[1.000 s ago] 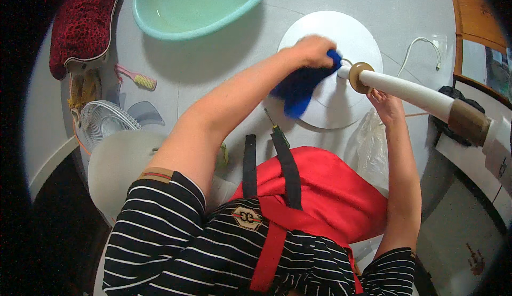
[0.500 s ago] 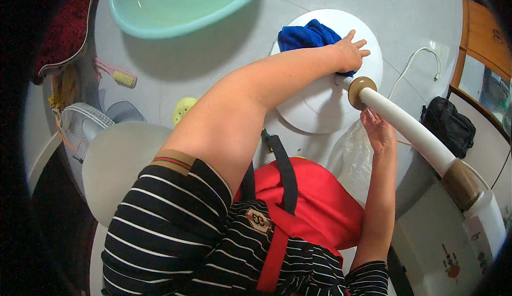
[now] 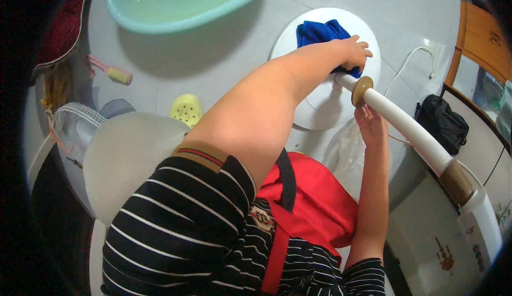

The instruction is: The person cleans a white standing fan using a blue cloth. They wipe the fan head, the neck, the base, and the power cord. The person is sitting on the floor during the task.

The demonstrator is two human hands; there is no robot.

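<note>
Clearly we have the left hand pressed flat on the blue cloth, at twelve o'clock on the round white base lying on the floor. At its four o'clock our right hand cups the white pole from beneath; the pole's axis runs toward four o'clock. A basin sits far left.
</note>
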